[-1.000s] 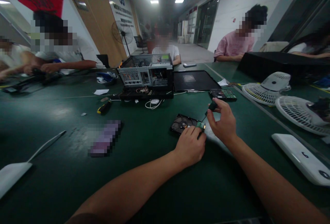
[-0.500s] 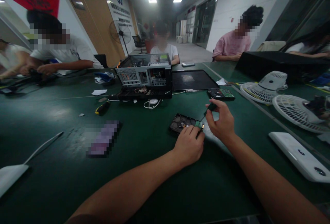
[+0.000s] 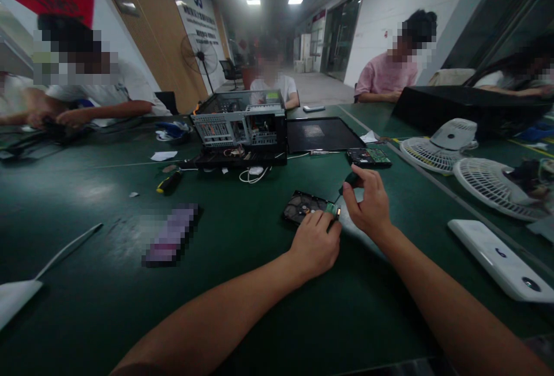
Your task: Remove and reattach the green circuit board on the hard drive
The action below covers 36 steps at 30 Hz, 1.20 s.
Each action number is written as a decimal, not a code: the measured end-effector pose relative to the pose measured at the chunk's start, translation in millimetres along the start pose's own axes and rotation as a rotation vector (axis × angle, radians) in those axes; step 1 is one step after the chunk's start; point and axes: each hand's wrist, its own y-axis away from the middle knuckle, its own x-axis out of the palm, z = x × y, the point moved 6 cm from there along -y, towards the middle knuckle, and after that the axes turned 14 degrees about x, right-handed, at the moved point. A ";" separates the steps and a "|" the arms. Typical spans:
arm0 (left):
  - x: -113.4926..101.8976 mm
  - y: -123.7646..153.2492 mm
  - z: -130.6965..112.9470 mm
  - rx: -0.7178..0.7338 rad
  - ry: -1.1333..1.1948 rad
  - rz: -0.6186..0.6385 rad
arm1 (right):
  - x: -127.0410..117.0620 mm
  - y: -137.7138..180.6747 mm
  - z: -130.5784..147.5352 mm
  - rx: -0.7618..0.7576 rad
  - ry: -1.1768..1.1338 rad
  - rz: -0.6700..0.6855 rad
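A black hard drive (image 3: pixel 296 207) with a small green circuit board (image 3: pixel 331 208) at its right end lies on the green table. My left hand (image 3: pixel 315 243) grips the near edge of the drive, fingers bent over the board side. In my right hand (image 3: pixel 367 203) is a dark-handled screwdriver (image 3: pixel 351 181), pinched between thumb and fingers. Its thin shaft slants down to the green board; whether the tip sits in a screw is too small to tell.
Beyond the drive stands an opened computer case (image 3: pixel 240 130), with a black panel (image 3: pixel 324 134) beside it. Another hard drive (image 3: pixel 370 157) lies at the back right. A yellow-black screwdriver (image 3: pixel 168 182) and a blurred phone-like object (image 3: pixel 172 234) are leftward. White fan parts (image 3: pixel 437 148) lie right. Several people sit around.
The whole view has shifted slightly. My left hand stays on the hard drive, and the screwdriver in my right hand still reaches the board, with only a slight change in the fingers.
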 end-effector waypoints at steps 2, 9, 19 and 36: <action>0.1 -0.1 -0.1 -0.001 -0.001 0.004 | 1.5 0.6 -3.4 0.050 -0.050 0.010; -0.7 0.3 -0.4 0.004 0.001 0.005 | -0.2 3.8 -11.5 0.177 -0.076 -0.074; -4.2 0.1 -0.8 0.001 0.017 0.018 | -36.5 -19.0 -51.0 0.248 0.082 -0.282; -3.3 0.9 -1.1 -0.002 0.023 0.000 | 2.7 -18.8 -170.8 0.507 0.691 0.414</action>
